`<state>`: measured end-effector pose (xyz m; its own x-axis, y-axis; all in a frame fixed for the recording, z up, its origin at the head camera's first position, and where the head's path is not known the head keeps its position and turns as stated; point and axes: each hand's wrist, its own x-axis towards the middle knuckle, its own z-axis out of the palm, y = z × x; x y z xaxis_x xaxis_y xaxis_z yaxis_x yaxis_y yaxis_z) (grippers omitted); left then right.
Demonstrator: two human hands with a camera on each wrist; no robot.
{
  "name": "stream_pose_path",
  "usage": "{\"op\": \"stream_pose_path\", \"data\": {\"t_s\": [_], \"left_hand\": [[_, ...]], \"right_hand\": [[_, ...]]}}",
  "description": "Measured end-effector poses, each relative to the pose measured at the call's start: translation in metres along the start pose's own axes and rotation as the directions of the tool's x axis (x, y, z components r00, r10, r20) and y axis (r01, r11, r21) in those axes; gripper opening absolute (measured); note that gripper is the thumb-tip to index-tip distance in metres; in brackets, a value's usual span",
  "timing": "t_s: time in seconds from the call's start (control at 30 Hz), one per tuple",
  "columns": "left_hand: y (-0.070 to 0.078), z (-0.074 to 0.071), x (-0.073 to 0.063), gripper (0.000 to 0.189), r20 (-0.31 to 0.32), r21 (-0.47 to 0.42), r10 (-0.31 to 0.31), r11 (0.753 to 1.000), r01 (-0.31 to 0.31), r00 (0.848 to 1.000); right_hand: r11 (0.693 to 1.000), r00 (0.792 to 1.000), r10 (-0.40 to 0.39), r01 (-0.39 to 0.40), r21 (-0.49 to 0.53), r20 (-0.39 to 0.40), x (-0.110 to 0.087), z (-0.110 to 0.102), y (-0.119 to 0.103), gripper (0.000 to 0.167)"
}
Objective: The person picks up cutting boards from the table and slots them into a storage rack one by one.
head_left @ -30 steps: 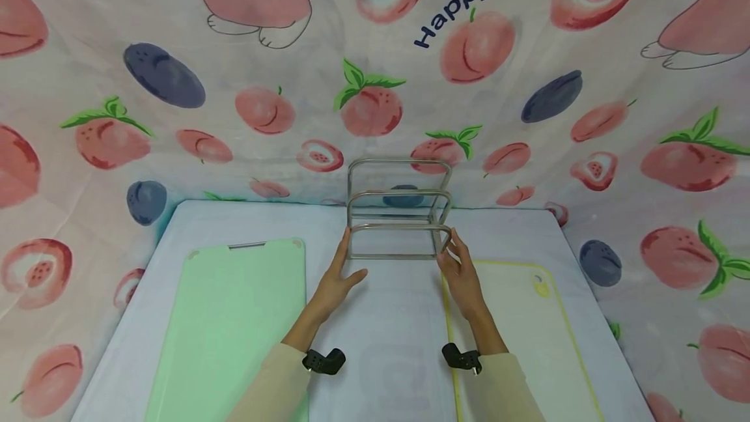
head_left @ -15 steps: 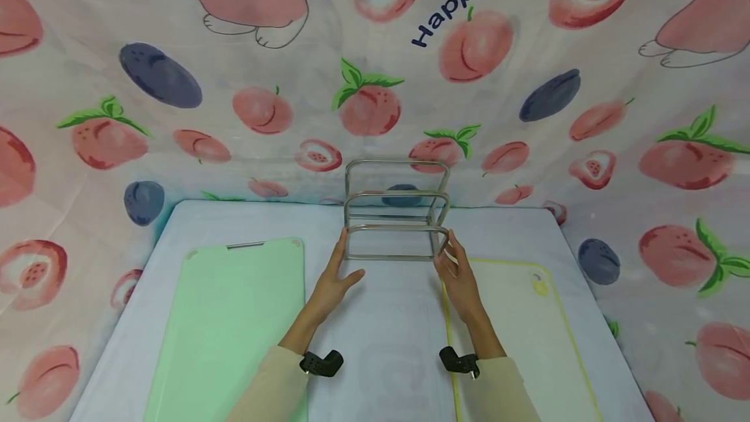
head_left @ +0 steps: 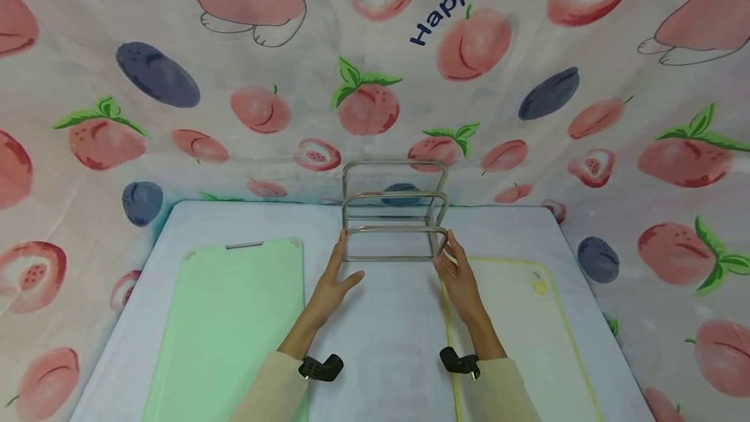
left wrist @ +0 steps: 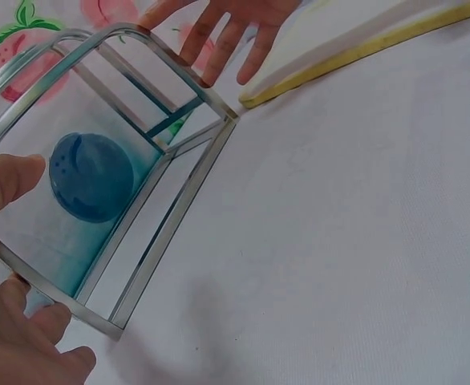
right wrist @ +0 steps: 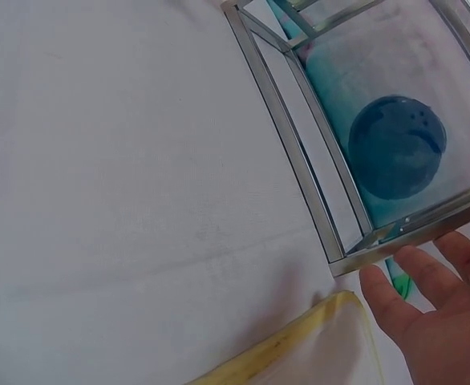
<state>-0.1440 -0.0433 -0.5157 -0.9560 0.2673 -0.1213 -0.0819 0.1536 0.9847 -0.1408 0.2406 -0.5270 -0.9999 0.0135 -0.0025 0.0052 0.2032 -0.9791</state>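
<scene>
A silver metal rack with three upright loops (head_left: 395,230) stands on the white tabletop, near its far edge. My left hand (head_left: 328,292) touches the rack's left side with its fingertips, thumb held away from the bars. On the other side, the fingers of my right hand (head_left: 463,282) rest against the right end of the front loop. The left wrist view shows the left fingers (left wrist: 50,321) along the outer side of the frame. In the right wrist view, extended right fingers (right wrist: 431,277) meet the side bar from outside. The rack's slots hold nothing.
A green cutting board (head_left: 234,324) lies flat left of the hands. To the right lies a white cutting board with a yellow edge (head_left: 521,331), partly under the right forearm. A fruit-printed cloth (head_left: 281,64) hangs behind and beside the white table (head_left: 381,318).
The whole head view shifts very slightly. Both hands keep their places at the rack's sides, and the rack stays where it is.
</scene>
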Motion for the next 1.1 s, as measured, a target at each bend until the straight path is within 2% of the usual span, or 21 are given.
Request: {"op": "stream_pose_path", "data": {"t_s": [0.17,0.57,0.77,0.87,1.1], "left_hand": [[-0.02,0.002,0.005,0.086,-0.035,0.004,0.001,1.0,-0.001,0.999],[-0.02,0.003,-0.001,0.086,-0.066,0.019,0.002,1.0,-0.001,0.998],[-0.02,0.002,-0.003,0.087,-0.053,0.014,-0.002,1.0,0.002,0.999],[-0.015,0.002,-0.005,0.088,-0.038,0.003,0.005,1.0,-0.005,0.999],[0.015,0.0,-0.019,0.086,-0.018,-0.009,0.001,1.0,-0.001,1.0]], "right_hand": [[1.0,1.0,0.003,-0.003,-0.011,0.001,-0.001,0.001,0.002,0.068],[1.0,1.0,-0.005,0.005,-0.016,-0.007,-0.007,0.004,0.001,0.068],[1.0,1.0,0.003,-0.003,-0.023,-0.013,-0.008,0.006,0.001,0.068],[1.0,1.0,-0.005,0.005,-0.01,-0.007,-0.009,0.006,0.001,0.067],[1.0,1.0,-0.019,0.019,-0.003,0.007,-0.012,0.006,0.0,0.067]]}}
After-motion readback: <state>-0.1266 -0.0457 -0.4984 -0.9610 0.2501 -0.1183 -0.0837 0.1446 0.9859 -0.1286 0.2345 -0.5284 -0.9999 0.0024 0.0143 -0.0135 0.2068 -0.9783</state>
